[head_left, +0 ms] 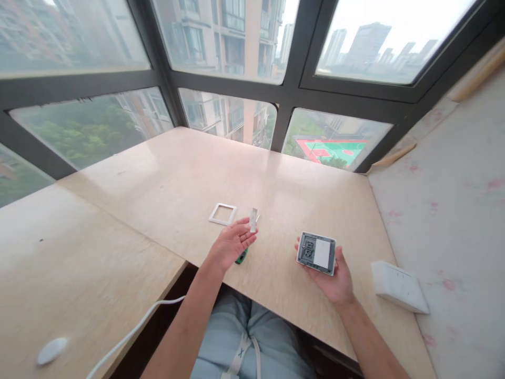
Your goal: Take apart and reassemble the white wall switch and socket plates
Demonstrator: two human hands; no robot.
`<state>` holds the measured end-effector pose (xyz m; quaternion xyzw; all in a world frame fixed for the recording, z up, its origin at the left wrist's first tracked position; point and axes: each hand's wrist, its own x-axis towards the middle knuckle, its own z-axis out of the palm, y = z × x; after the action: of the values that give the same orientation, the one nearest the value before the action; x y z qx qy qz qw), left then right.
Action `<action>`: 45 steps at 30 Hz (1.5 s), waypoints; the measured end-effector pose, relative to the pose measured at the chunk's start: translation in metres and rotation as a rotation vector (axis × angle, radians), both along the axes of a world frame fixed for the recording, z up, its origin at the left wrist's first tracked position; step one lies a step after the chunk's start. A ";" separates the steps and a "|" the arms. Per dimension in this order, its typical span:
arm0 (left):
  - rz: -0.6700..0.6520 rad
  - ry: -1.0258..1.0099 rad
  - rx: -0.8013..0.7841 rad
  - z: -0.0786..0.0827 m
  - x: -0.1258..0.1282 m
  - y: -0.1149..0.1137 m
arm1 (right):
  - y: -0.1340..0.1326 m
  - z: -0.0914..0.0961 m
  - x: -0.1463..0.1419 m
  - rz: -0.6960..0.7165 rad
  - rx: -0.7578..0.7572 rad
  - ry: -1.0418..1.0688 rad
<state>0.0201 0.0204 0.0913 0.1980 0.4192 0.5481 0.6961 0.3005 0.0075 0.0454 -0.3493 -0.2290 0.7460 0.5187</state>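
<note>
My left hand (pixel 232 243), palm turned up, pinches a small white rectangular cover piece (pixel 253 221) at its fingertips. Beneath that hand lies a screwdriver (pixel 241 257); its green and black handle shows, while most of its shaft is hidden. A square white frame (pixel 212 215) rests flat on the table just beyond my left fingers. My right hand (pixel 333 281) supports a square wall switch (pixel 310 251) from below, thumb along its right edge. The switch's grey inner face looks up, with a white rectangular key covering its right part.
The pale wooden tabletop (pixel 189 173) reaches to dark-framed windows. A white socket box (pixel 398 287) stands against the papered wall on the right. On the left, a white cable (pixel 134 329) crosses the table's edge near a white round object (pixel 52 351).
</note>
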 end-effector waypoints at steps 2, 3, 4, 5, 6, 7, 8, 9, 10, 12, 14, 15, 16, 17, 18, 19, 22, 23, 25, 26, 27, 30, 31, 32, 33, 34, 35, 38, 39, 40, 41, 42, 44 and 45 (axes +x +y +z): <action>-0.047 0.045 -0.002 -0.006 0.028 -0.006 | 0.000 0.001 -0.002 -0.014 0.047 -0.011; -0.061 0.065 0.003 -0.010 0.042 -0.008 | -0.001 0.002 -0.003 -0.029 0.072 -0.019; -0.071 0.082 0.008 -0.014 0.055 -0.010 | -0.001 0.002 -0.004 -0.042 0.095 -0.028; -0.073 0.099 0.014 -0.017 0.067 -0.011 | -0.001 0.002 -0.004 -0.055 0.115 -0.039; -0.073 0.117 0.020 -0.020 0.077 -0.012 | -0.002 0.001 -0.005 -0.067 0.130 -0.051; -0.072 0.139 0.027 -0.023 0.087 -0.013 | -0.002 0.001 -0.006 -0.078 0.141 -0.065; -0.072 0.165 0.041 -0.025 0.095 -0.014 | -0.003 0.000 -0.006 -0.089 0.149 -0.082; -0.073 0.197 0.059 -0.027 0.102 -0.014 | -0.004 -0.001 -0.006 -0.101 0.155 -0.100; -0.073 0.235 0.082 -0.028 0.108 -0.015 | -0.004 -0.001 -0.006 -0.115 0.161 -0.119; -0.071 0.314 0.139 -0.031 0.117 -0.015 | -0.005 -0.003 -0.005 -0.143 0.177 -0.158; -0.070 0.378 0.186 -0.033 0.124 -0.016 | -0.005 -0.003 -0.005 -0.166 0.187 -0.179; -0.067 0.399 0.201 -0.034 0.126 -0.017 | -0.005 -0.003 -0.005 -0.175 0.187 -0.182; -0.063 0.417 0.212 -0.035 0.128 -0.018 | -0.005 -0.003 -0.005 -0.182 0.185 -0.184; -0.057 0.435 0.220 -0.035 0.130 -0.019 | -0.005 -0.003 -0.005 -0.188 0.181 -0.185; -0.049 0.457 0.227 -0.036 0.131 -0.021 | -0.004 -0.003 -0.005 -0.192 0.179 -0.188; -0.042 0.481 0.234 -0.037 0.132 -0.022 | -0.004 -0.003 -0.006 -0.195 0.180 -0.194; -0.031 0.562 0.271 -0.038 0.135 -0.024 | -0.002 -0.004 -0.007 -0.193 0.177 -0.199; -0.028 0.586 0.288 -0.039 0.136 -0.025 | -0.002 -0.005 -0.008 -0.194 0.171 -0.191; -0.020 0.630 0.330 -0.040 0.138 -0.025 | -0.001 -0.006 -0.008 -0.199 0.155 -0.167; -0.014 0.653 0.350 -0.041 0.138 -0.025 | 0.000 -0.007 -0.008 -0.202 0.147 -0.155; -0.009 0.675 0.370 -0.042 0.139 -0.025 | 0.000 -0.008 -0.008 -0.206 0.143 -0.146; 0.000 0.747 0.422 -0.045 0.141 -0.025 | 0.001 -0.008 -0.007 -0.205 0.141 -0.132; 0.002 0.773 0.441 -0.045 0.141 -0.024 | 0.001 -0.008 -0.008 -0.205 0.141 -0.129; 0.004 0.803 0.463 -0.046 0.142 -0.024 | 0.001 -0.008 -0.008 -0.204 0.139 -0.124; 0.005 0.837 0.489 -0.047 0.142 -0.024 | 0.001 -0.007 -0.008 -0.203 0.136 -0.117; 0.008 0.876 0.518 -0.047 0.142 -0.024 | 0.001 -0.007 -0.008 -0.203 0.133 -0.108; 0.008 0.918 0.549 -0.047 0.143 -0.023 | 0.001 -0.007 -0.008 -0.203 0.130 -0.097; -0.003 1.046 0.645 -0.047 0.144 -0.023 | 0.002 -0.007 -0.007 -0.201 0.119 -0.071; -0.002 1.088 0.680 -0.046 0.145 -0.023 | 0.002 -0.008 -0.006 -0.197 0.113 -0.063; -0.003 1.131 0.720 -0.044 0.145 -0.024 | 0.003 -0.007 -0.005 -0.189 0.106 -0.055; -0.007 1.173 0.769 -0.043 0.146 -0.025 | 0.003 -0.007 -0.004 -0.181 0.099 -0.044; -0.015 1.213 0.825 -0.040 0.147 -0.026 | 0.003 -0.006 -0.002 -0.175 0.093 -0.030; -0.051 1.289 0.944 -0.035 0.149 -0.028 | 0.003 -0.003 0.000 -0.168 0.087 0.006; -0.073 1.326 0.990 -0.033 0.150 -0.030 | 0.003 -0.001 0.002 -0.165 0.087 0.024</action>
<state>0.1700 -0.0091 0.0588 0.7774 0.4462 0.4157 0.1540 0.3020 0.0100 0.0440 -0.3354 -0.2251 0.6941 0.5959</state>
